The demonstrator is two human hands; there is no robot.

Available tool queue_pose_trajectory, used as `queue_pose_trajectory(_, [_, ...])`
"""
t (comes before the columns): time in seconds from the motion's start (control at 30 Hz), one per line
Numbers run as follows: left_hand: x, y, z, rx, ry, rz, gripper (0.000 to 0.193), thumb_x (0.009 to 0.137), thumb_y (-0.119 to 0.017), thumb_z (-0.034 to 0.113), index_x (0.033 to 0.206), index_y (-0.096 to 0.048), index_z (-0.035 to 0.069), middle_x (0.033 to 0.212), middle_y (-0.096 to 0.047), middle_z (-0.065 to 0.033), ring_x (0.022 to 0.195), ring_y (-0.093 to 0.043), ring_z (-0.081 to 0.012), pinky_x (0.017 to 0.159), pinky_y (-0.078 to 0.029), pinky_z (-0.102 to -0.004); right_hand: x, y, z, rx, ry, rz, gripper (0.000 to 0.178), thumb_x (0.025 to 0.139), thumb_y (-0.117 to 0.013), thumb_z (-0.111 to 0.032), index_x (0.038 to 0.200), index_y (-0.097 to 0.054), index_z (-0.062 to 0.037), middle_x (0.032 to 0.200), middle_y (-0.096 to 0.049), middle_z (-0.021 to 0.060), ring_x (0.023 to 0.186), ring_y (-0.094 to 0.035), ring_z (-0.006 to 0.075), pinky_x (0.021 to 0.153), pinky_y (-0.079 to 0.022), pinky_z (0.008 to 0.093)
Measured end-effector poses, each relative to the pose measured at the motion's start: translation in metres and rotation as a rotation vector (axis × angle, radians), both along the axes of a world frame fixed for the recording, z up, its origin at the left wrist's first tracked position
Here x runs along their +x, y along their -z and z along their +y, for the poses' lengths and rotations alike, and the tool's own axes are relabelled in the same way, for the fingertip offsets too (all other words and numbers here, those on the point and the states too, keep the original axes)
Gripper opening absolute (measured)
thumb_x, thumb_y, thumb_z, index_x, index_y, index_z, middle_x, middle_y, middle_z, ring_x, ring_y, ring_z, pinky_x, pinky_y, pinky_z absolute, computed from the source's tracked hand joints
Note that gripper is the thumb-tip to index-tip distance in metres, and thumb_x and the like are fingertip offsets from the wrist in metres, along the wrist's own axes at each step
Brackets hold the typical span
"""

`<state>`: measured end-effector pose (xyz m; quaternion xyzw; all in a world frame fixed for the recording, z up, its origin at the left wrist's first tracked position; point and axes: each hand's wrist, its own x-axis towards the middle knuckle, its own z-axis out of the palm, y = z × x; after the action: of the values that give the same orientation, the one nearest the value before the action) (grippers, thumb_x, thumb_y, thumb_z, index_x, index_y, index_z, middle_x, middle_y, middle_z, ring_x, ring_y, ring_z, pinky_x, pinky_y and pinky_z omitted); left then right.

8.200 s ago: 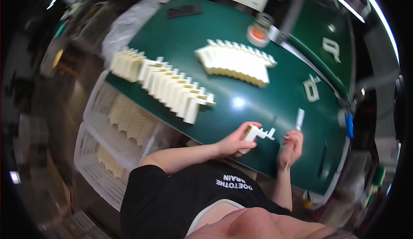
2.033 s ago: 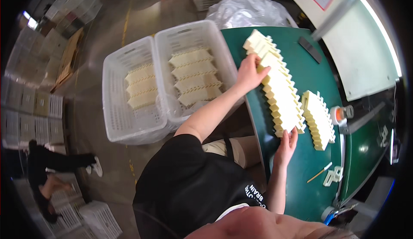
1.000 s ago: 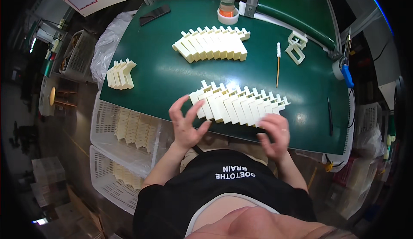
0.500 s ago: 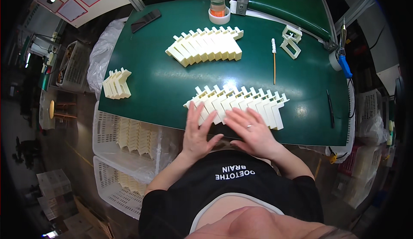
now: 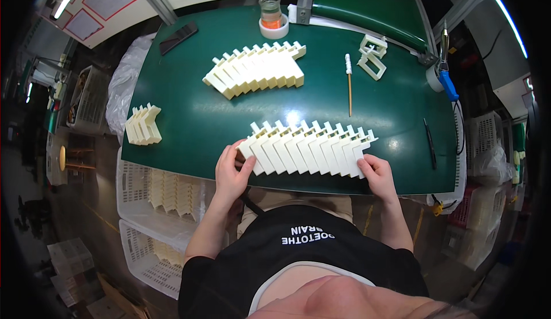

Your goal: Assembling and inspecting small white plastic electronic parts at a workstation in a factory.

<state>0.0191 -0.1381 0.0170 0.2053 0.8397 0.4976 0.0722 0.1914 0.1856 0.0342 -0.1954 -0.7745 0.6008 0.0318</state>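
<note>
A row of cream-white, angled plastic parts (image 5: 304,151) lies nested side by side near the front edge of the green table. My left hand (image 5: 231,175) grips the left end of this row, thumb on the near side. At the opposite end my right hand (image 5: 376,176) presses its thumb and fingers on the last part. Both hands squeeze the row between them. Farther back rests a second row of the same parts (image 5: 258,72). A short stack of several such parts (image 5: 143,125) sits at the table's left edge.
Along the back are a dark phone (image 5: 178,37), a glass jar (image 5: 270,12) in a white ring, and loose white frames (image 5: 372,58). A white-tipped stick (image 5: 349,89), a black pen-like tool (image 5: 430,144) and a blue-handled iron (image 5: 446,83) lie to the right. White crates (image 5: 135,187) stand below left.
My hands have spread from the row's near side to its two ends and now grip it there. The whole view has shifted slightly.
</note>
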Motion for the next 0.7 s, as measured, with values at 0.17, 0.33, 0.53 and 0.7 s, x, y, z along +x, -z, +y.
queue_pose_trajectory(0.17, [0.007, 0.015, 0.004, 0.533, 0.125, -0.067, 0.054, 0.092, -0.060, 0.003, 0.142, -0.041, 0.000, 0.133, -0.052, -0.0113, 0.116, -0.057, -0.0213, 0.092, -0.051, -0.0322, 0.008, -0.008, 0.013, 0.365, -0.069, 0.201, 0.014, 0.089, -0.061, -0.006, 0.096, -0.068, 0.0039, 0.084, -0.069, 0.0107, 0.077, -0.063, 0.0200, 0.071, -0.047, 0.0301])
queue_pose_trajectory(0.33, [0.008, 0.018, 0.012, 0.652, 0.090, -0.322, 0.068, 0.090, -0.058, -0.007, 0.150, -0.028, 0.003, 0.146, -0.041, -0.0119, 0.125, -0.051, -0.0209, 0.102, -0.046, -0.0338, 0.011, 0.022, 0.018, 0.455, -0.103, 0.213, 0.020, 0.083, -0.062, 0.000, 0.102, -0.069, 0.0020, 0.101, -0.071, 0.0170, 0.100, -0.067, 0.0312, 0.090, -0.049, 0.0361])
queue_pose_trajectory(0.53, [-0.004, 0.022, -0.002, 0.471, 0.161, -0.452, 0.073, 0.084, -0.061, -0.011, 0.149, -0.029, 0.001, 0.142, -0.045, -0.0100, 0.126, -0.050, -0.0185, 0.104, -0.043, -0.0338, 0.012, 0.026, 0.024, 0.611, -0.160, 0.292, 0.025, 0.083, -0.061, 0.002, 0.107, -0.069, -0.0014, 0.111, -0.069, 0.0151, 0.106, -0.065, 0.0317, 0.092, -0.048, 0.0383])
queue_pose_trajectory(0.7, [-0.011, 0.010, -0.002, 0.044, 0.210, -0.211, 0.051, 0.075, -0.074, -0.001, 0.124, -0.060, 0.004, 0.123, -0.055, -0.0075, 0.112, -0.055, -0.0213, 0.099, -0.043, -0.0338, 0.014, 0.022, 0.034, 0.594, -0.190, 0.266, 0.026, 0.083, -0.062, 0.002, 0.107, -0.069, -0.0018, 0.111, -0.069, 0.0141, 0.108, -0.063, 0.0318, 0.094, -0.047, 0.0382])
